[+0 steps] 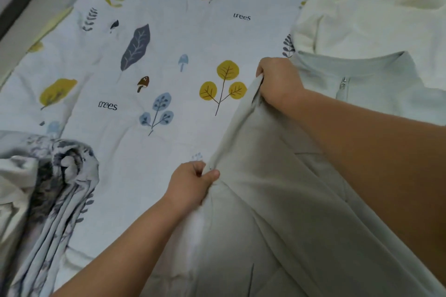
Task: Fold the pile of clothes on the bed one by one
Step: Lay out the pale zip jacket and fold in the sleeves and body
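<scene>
Covering nearly the whole view, the bed (169, 38) wears a white sheet printed with leaves, mushrooms and the word "trees". A pale green garment (253, 212) with a zip collar lies across its right side, one edge lifted. Cream clothes (357, 21) sit beyond it (something black peeks out, perhaps another garment). Grey-patterned fabric (53, 188) is bunched left. The right hand (277, 79) clenches the garment's upper edge; the left hand (193, 181) pinches it lower down.

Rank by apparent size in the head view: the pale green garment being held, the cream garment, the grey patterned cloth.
1. Pale green garment, largest, though nearest the camera.
2 and 3. Cream garment and grey patterned cloth look similar; both run off frame, so unranked.
</scene>
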The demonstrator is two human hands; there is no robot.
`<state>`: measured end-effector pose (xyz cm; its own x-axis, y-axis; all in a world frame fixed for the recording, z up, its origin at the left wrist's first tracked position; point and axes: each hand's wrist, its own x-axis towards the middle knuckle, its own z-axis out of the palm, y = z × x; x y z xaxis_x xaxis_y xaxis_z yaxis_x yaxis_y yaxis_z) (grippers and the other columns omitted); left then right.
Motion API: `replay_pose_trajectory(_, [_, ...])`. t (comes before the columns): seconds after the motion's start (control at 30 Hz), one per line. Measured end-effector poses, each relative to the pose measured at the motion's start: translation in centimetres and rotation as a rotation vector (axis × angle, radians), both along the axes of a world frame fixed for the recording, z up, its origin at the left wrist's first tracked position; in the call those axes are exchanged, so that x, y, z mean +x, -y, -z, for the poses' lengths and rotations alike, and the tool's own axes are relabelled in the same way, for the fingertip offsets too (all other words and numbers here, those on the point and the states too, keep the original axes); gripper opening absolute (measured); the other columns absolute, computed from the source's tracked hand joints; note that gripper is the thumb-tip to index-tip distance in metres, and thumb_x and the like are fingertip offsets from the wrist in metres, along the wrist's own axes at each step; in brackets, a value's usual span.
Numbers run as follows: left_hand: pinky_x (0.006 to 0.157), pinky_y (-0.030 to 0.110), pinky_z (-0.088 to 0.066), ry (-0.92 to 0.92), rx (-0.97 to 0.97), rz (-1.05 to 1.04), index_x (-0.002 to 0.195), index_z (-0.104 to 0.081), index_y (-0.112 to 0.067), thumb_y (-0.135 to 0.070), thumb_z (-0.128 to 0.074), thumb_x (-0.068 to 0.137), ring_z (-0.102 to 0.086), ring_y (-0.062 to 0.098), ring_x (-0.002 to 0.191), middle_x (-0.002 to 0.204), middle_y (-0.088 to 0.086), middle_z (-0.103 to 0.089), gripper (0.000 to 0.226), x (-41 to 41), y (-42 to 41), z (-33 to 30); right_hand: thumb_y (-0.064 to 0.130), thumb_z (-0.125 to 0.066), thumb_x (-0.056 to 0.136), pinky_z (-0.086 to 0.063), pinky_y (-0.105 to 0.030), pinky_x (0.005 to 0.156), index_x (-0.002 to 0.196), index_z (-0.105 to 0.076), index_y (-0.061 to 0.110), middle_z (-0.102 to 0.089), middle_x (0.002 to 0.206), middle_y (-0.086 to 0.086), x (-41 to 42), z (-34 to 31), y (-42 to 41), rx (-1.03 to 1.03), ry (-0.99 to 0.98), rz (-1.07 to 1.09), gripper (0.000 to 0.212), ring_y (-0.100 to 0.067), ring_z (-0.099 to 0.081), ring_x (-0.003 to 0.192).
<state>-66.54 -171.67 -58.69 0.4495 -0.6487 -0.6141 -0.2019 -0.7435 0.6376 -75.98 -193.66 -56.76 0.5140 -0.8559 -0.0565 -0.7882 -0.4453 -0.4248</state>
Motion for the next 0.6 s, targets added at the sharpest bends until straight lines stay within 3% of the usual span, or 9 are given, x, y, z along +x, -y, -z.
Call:
replay_pose_trajectory(0.1, [0.059,0.028,-0.038,0.06,-0.002,-0.012,0.065,-0.051,-0.011,-0.029,-0.063,0.084,-0.046,0.018,0.053,0.059,0.003,-0.052,0.029,-0.2,0.2,0.3,0.003,-0.04,0.089,-0.035,-0.032,0.078,0.125,-0.043,0.007,-0.042,0.128,-0.016,0.1,0.1,-0.6,0.114,0.152,0.272,0.036,-0.031,-0.05,0.103])
replay_pose_trajectory(0.17, [0.061,0.028,-0.04,0.122,-0.048,-0.051,0.071,-0.055,-0.014,-0.041,-0.058,0.083,-0.053,0.014,0.062,0.065,-0.005,-0.059,0.03,-0.6,0.7,0.1,0.021,-0.041,0.094,-0.031,-0.031,0.074,0.119,-0.04,0.009,-0.049,0.121,-0.014,-0.1,-0.4,-1.4,0.212,0.194,0.339,0.028,-0.029,-0.048,0.093])
replay_pose_trajectory(0.23, [0.064,0.027,-0.04,0.168,-0.098,-0.076,0.081,-0.06,-0.017,-0.043,-0.051,0.086,-0.057,0.011,0.073,0.074,-0.008,-0.063,0.028,-0.9,1.7,-0.1,0.039,-0.041,0.095,-0.034,-0.032,0.08,0.118,-0.039,0.01,-0.05,0.124,-0.016,-0.3,-0.6,-2.7,0.418,0.087,0.214,0.037,-0.028,-0.048,0.1])
replay_pose_trajectory(0.3, [0.064,0.026,-0.037,0.219,-0.121,-0.04,0.087,-0.06,-0.017,-0.038,-0.047,0.091,-0.055,0.01,0.076,0.077,-0.01,-0.061,0.025,-1.0,2.7,-0.1,0.041,-0.053,0.091,-0.035,-0.029,0.09,0.131,-0.036,0.004,-0.046,0.132,-0.015,-0.5,-0.4,-4.2,0.595,-0.033,0.06,0.057,-0.028,-0.046,0.118])
replay_pose_trajectory(0.37, [0.065,0.028,-0.038,0.296,-0.099,0.026,0.086,-0.059,-0.016,-0.032,-0.048,0.093,-0.055,0.014,0.077,0.075,-0.009,-0.059,0.021,-1.0,3.5,0.0,0.027,-0.066,0.084,-0.034,-0.024,0.084,0.128,-0.04,0.005,-0.05,0.125,-0.011,-1.2,0.2,-5.0,0.593,-0.031,0.035,0.055,-0.025,-0.048,0.116])
replay_pose_trajectory(0.47, [0.071,0.032,-0.043,0.459,-0.08,0.121,0.095,-0.056,-0.015,-0.029,-0.049,0.093,-0.058,0.021,0.083,0.085,-0.001,-0.062,0.015,-1.1,4.4,-0.1,0.016,-0.064,0.08,-0.032,-0.026,0.073,0.109,-0.044,0.013,-0.049,0.095,-0.003,-3.2,0.4,-5.8,0.399,0.145,0.243,0.036,-0.025,-0.049,0.091])
replay_pose_trajectory(0.53, [0.076,0.033,-0.041,0.581,-0.142,0.171,0.111,-0.053,-0.014,-0.025,-0.048,0.093,-0.056,0.023,0.093,0.102,0.004,-0.06,0.022,-1.5,5.1,-0.4,0.017,-0.061,0.082,-0.033,-0.03,0.071,0.103,-0.04,0.014,-0.052,0.09,-0.006,-4.7,0.6,-6.3,0.305,0.067,0.285,0.031,-0.028,-0.051,0.086])
replay_pose_trajectory(0.6, [0.084,0.035,-0.039,0.679,-0.271,0.247,0.123,-0.051,-0.008,-0.015,-0.048,0.091,-0.052,0.028,0.105,0.117,0.01,-0.055,0.033,-2.1,6.0,-0.7,0.019,-0.061,0.083,-0.036,-0.034,0.074,0.107,-0.04,0.012,-0.058,0.101,-0.015,-5.7,1.2,-7.1,0.332,-0.089,0.255,0.032,-0.035,-0.056,0.096])
